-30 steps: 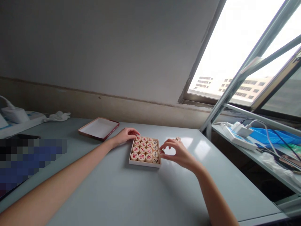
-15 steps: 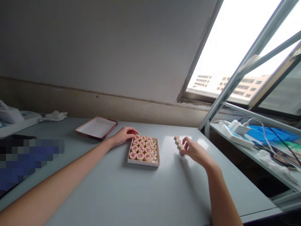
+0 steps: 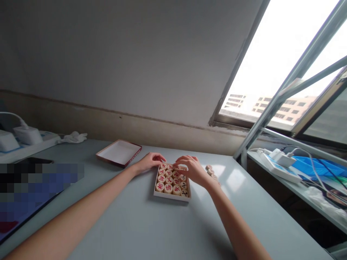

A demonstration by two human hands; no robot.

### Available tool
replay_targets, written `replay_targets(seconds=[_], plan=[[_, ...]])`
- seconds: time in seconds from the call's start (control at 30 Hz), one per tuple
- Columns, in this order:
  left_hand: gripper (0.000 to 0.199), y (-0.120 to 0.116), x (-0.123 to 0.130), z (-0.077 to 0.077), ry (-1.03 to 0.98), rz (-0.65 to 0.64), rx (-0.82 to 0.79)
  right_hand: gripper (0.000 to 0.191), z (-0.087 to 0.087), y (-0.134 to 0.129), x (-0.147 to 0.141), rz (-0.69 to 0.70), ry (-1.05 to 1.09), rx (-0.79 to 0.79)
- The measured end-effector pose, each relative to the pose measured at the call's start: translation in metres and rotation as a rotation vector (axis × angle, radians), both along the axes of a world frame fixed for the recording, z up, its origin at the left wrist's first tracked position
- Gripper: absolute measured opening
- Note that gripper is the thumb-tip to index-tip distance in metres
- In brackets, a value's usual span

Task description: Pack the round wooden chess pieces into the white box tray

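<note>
A shallow box (image 3: 171, 197) holds rows of round wooden xiangqi pieces, most with red characters and a right-hand column in black. My left hand (image 3: 148, 162) grips the box's far left corner with bent fingers. Over its far right part, my right hand (image 3: 193, 170) is closed in a pinch on a xiangqi piece, mostly hidden by the fingers. That hand also covers the back right corner of the box. Several loose xiangqi pieces (image 3: 210, 171) lie in a line on the table to the right, partly behind my right wrist.
The box's lid (image 3: 119, 153) lies upturned at the back left of the grey table (image 3: 130, 224). Power strips with plugs (image 3: 29, 139) are at the far left. On the right stand a metal frame and a shelf with another power strip (image 3: 280, 166) and cables.
My right hand has moved left from the loose pieces to the far right part of the box. My left hand stays at the box's corner. The view has shifted slightly.
</note>
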State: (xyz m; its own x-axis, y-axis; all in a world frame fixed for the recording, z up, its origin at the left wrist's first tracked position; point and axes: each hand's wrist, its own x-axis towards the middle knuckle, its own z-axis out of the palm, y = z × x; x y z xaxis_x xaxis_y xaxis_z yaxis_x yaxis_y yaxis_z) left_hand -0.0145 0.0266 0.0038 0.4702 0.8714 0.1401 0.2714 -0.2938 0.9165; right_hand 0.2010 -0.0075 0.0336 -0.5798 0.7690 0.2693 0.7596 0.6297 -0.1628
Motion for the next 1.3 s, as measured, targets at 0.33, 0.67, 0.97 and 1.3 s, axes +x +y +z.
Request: replay_targets(seconds=[0.33,0.67,0.97,1.3], plan=[[0.025,-0.001,0.001,-0.001,0.017,0.020,-0.011,0.018,0.002,0.001,0.065,-0.367,-0.024,0.018],[0.026,0.000,0.001,-0.002,0.029,0.033,0.029,0.025,0.002,-0.010,0.027,-0.037,0.112,-0.129],[0.025,-0.002,0.003,0.001,0.027,0.025,-0.003,0.013,0.003,-0.019,0.009,-0.056,0.119,-0.099],[0.024,-0.002,0.003,0.000,0.012,0.032,-0.014,0.027,0.010,-0.009,0.070,-0.384,0.001,-0.147]])
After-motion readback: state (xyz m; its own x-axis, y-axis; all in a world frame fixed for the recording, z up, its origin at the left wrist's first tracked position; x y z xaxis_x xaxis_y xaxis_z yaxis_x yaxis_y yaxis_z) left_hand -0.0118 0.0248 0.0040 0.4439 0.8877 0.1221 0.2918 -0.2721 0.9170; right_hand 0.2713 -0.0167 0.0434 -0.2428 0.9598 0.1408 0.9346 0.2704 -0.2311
